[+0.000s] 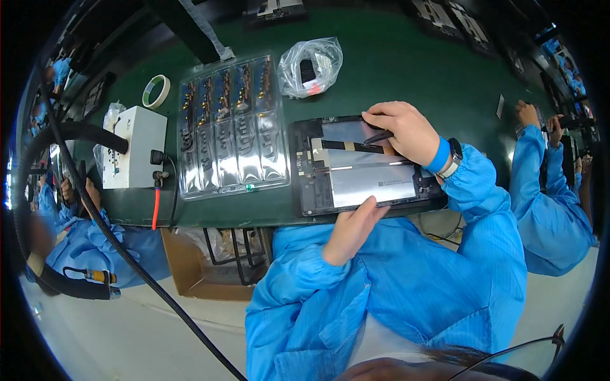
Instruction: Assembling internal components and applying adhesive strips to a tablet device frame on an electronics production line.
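An opened tablet (314, 184) lies on the bench in front of me, its silver battery panels (368, 181) bare. A dark ribbon cable (348, 146) with a tan patch runs across them. My right hand (410, 130), with a blue wristband and a watch, is closed over the tablet's right half. It pinches black tweezers (379, 136), whose tip points left near the ribbon cable. At the tablet's near edge my left hand (356, 230) holds on, thumb side against the frame. Some of its fingers are hidden.
Left of the tablet stands a clear plastic tray (279, 174) with small circuit parts. Behind are a plastic bag (293, 60) and a tape roll (156, 91). A white box (135, 149) with a hose stands further left. Beneath the bench edge is a cardboard box (190, 279). People sit on both sides.
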A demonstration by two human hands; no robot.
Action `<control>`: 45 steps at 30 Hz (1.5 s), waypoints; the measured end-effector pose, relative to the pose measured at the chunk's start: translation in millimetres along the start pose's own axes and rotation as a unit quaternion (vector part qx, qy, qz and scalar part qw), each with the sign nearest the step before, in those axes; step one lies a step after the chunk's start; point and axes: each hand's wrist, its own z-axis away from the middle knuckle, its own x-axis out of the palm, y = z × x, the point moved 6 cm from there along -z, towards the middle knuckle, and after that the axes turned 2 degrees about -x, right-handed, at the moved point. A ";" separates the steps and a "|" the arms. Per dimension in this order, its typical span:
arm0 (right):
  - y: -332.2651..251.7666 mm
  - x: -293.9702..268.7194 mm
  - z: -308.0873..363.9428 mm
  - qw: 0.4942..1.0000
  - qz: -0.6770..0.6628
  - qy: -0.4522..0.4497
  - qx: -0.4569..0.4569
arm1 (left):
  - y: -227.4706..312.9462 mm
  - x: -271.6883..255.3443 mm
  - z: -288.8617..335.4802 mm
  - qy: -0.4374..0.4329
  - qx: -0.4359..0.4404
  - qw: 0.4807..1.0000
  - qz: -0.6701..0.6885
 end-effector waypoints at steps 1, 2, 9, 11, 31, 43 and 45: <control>-1.0 1.5 1.0 1.000 0.014 0.018 0.002 | 12.6 -3.6 10.4 0.004 -0.001 1.000 0.001; -0.6 4.8 2.8 1.000 0.010 0.016 0.006 | 17.2 -0.1 25.3 -0.040 -0.110 0.991 -0.061; 28.3 -39.1 69.6 0.949 -0.054 0.099 0.296 | 115.5 -21.8 88.8 0.206 0.245 0.581 -0.748; 40.8 -25.4 111.6 0.939 -0.019 0.069 0.337 | 116.3 -26.5 81.2 0.222 0.227 0.554 -0.770; 232.4 -52.5 -29.8 0.666 -0.492 0.387 0.406 | 88.7 95.2 -50.1 -0.219 0.579 0.451 -0.642; 259.2 -25.3 -134.0 0.885 0.099 0.349 0.291 | 81.6 85.9 -58.9 -0.289 0.481 0.469 -0.681; 244.1 -34.3 -123.3 0.885 0.175 0.358 0.241 | 82.9 88.7 -59.4 -0.282 0.479 0.470 -0.686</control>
